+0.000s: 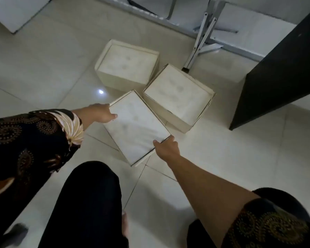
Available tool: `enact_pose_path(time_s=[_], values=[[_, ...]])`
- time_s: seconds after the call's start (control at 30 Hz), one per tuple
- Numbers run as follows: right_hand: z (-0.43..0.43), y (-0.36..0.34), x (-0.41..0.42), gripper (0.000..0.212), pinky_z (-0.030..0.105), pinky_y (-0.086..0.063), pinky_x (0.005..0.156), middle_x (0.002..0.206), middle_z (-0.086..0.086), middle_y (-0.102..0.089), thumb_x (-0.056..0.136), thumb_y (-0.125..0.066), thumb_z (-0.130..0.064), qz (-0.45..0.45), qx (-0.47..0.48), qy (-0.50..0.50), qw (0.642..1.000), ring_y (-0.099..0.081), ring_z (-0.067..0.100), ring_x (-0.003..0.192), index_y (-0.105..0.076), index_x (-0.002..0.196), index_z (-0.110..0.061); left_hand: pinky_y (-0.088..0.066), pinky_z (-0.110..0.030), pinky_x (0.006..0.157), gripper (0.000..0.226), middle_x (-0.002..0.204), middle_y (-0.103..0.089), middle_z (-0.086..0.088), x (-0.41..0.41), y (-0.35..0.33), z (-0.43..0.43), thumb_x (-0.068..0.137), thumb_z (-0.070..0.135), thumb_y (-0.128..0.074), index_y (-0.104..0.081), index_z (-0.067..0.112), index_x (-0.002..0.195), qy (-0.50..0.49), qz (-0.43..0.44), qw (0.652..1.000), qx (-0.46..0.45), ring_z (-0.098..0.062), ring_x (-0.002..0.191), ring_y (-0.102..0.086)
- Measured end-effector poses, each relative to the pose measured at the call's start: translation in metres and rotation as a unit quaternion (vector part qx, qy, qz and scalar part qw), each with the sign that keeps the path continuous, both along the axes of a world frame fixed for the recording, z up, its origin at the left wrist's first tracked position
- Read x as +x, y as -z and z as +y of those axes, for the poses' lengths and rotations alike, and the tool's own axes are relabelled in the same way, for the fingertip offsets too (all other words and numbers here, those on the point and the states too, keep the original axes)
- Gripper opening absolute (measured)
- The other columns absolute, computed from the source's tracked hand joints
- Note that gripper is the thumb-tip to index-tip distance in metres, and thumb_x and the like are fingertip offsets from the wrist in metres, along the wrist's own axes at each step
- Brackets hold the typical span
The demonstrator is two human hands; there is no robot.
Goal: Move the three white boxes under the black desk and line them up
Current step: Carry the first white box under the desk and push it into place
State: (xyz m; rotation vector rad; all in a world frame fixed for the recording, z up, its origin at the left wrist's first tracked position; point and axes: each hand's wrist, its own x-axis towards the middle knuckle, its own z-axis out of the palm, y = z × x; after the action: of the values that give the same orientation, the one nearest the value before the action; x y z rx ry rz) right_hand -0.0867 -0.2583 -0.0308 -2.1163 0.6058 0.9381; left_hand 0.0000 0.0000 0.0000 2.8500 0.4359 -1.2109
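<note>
three white boxes point(127, 64) point(177, 97) point(136, 126), one black desk point(284, 68), two hands point(100, 113) point(166, 148), one metal stand point(202, 38).

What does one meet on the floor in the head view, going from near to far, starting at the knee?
Knee → near box, held at its edges by the left hand and right hand → right box → far box → metal legs.

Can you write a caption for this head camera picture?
Both hands grip the nearest white box beside two others.
</note>
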Motion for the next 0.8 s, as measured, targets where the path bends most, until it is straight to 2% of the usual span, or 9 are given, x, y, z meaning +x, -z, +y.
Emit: enact_pose_path(time_s=[0.13,0.27,0.37,0.47,0.6,0.67,0.77,0.8], values=[[0.009,0.058,-0.006,0.063,0.043,-0.045,0.101,0.137,0.014,-0.045,0.093,-0.054,-0.047,-0.027,0.011,0.090,0.995,-0.051,0.037,0.124,-0.030,0.142,-0.015,-0.025,-0.043,0.116,0.084,0.161,-0.022,-0.013,0.025,0.050,0.015,0.093,0.062,-0.040,-0.011,0.016,0.156,-0.013,-0.039,0.999,0.018,-0.035,0.145,-0.025],[0.024,0.098,-0.021,0.075,0.043,-0.040,0.102,0.143,0.014,-0.044,0.094,-0.040,-0.064,-0.072,0.033,0.134,0.988,-0.048,0.037,0.129,-0.023,0.151,-0.017,-0.027,-0.036,0.115,0.084,0.162,-0.019,-0.012,0.041,0.079,0.012,0.095,0.056,-0.043,-0.009,0.010,0.156,0.002,-0.064,0.997,-0.040,-0.032,0.146,-0.024],[0.032,0.105,-0.028,0.074,0.043,-0.039,0.102,0.145,0.014,-0.044,0.098,-0.030,-0.064,-0.085,0.044,0.159,0.983,-0.047,0.037,0.130,-0.020,0.153,-0.016,-0.031,-0.037,0.112,0.085,0.160,-0.023,-0.013,0.039,0.090,0.016,0.094,0.055,-0.047,-0.010,0.009,0.156,-0.018,-0.083,0.994,-0.068,-0.033,0.145,-0.027],[0.043,0.105,-0.027,0.072,0.044,-0.035,0.107,0.150,0.014,-0.041,0.100,-0.024,-0.060,-0.099,0.052,0.210,0.971,-0.043,0.036,0.135,-0.015,0.156,-0.017,-0.035,-0.038,0.107,0.074,0.156,-0.033,-0.014,0.038,0.091,0.025,0.096,0.054,-0.043,-0.024,0.010,0.152,-0.012,-0.112,0.991,-0.073,-0.035,0.140,-0.035],[0.048,0.111,-0.021,0.065,0.043,-0.031,0.112,0.156,0.011,-0.035,0.102,-0.022,-0.056,-0.130,0.077,0.299,0.942,-0.039,0.034,0.140,-0.014,0.157,-0.022,-0.037,-0.036,0.100,0.055,0.142,-0.051,-0.013,0.030,0.096,0.045,0.099,0.052,-0.037,-0.051,0.014,0.136,0.005,-0.144,0.984,-0.106,-0.034,0.130,-0.046],[0.046,0.116,-0.018,0.065,0.044,-0.029,0.115,0.158,0.008,-0.033,0.101,-0.026,-0.059,-0.139,0.116,0.338,0.924,-0.037,0.032,0.141,-0.015,0.157,-0.029,-0.034,-0.037,0.107,0.059,0.146,-0.049,-0.009,0.018,0.110,0.060,0.096,0.057,-0.040,-0.052,0.019,0.139,-0.059,-0.123,0.976,-0.170,-0.032,0.135,-0.043],[0.044,0.120,-0.014,0.080,0.046,-0.031,0.116,0.158,-0.002,-0.033,0.087,-0.040,-0.074,-0.121,0.199,0.375,0.897,-0.039,0.025,0.141,-0.014,0.155,-0.041,-0.022,-0.041,0.118,0.071,0.153,-0.039,0.001,0.004,0.131,0.065,0.091,0.064,-0.043,-0.043,0.021,0.146,-0.194,-0.100,0.923,-0.316,-0.024,0.143,-0.033],[0.044,0.121,-0.013,0.088,0.046,-0.034,0.115,0.157,-0.004,-0.036,0.078,-0.046,-0.078,-0.111,0.219,0.385,0.889,-0.042,0.023,0.139,-0.015,0.154,-0.044,-0.020,-0.041,0.118,0.073,0.153,-0.038,0.004,0.003,0.136,0.066,0.089,0.066,-0.045,-0.040,0.022,0.147,-0.232,-0.089,0.908,-0.337,-0.022,0.143,-0.032]])
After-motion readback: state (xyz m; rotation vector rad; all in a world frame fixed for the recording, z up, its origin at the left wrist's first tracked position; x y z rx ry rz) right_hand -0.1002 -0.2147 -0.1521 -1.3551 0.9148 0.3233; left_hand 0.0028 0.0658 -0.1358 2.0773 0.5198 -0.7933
